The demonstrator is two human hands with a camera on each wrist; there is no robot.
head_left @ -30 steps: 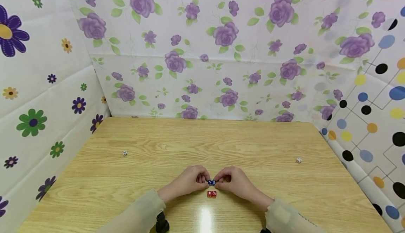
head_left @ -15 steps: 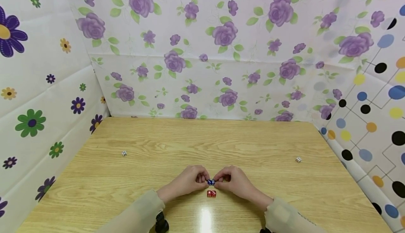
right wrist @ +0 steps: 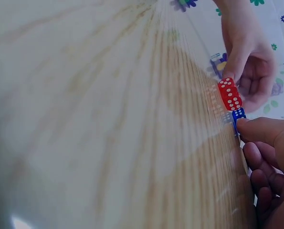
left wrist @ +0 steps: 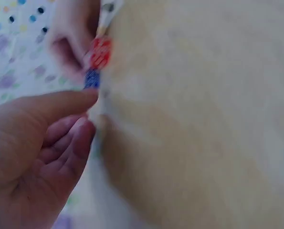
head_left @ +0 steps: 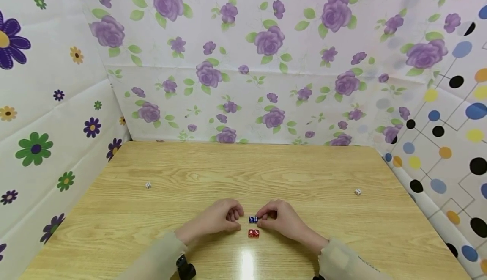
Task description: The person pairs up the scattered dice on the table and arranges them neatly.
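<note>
Two blue dice stand side by side on the table in the head view. My right hand pinches the right-hand blue die with thumb and index finger. To the left, a small gap from the pair, is my left hand, its fingers loosely curled and holding nothing. Just nearer to me, two red dice sit together in a matching pair. In the left wrist view the red dice and the blue dice appear blurred beyond the left thumb.
A white die lies far to the left on the wooden table, and another white die far to the right. Flower-patterned cloth rises behind the table; patterned cloths flank both sides.
My left hand has let go of the left blue die and drawn back to the left. The right hand and all the dice keep their places.
</note>
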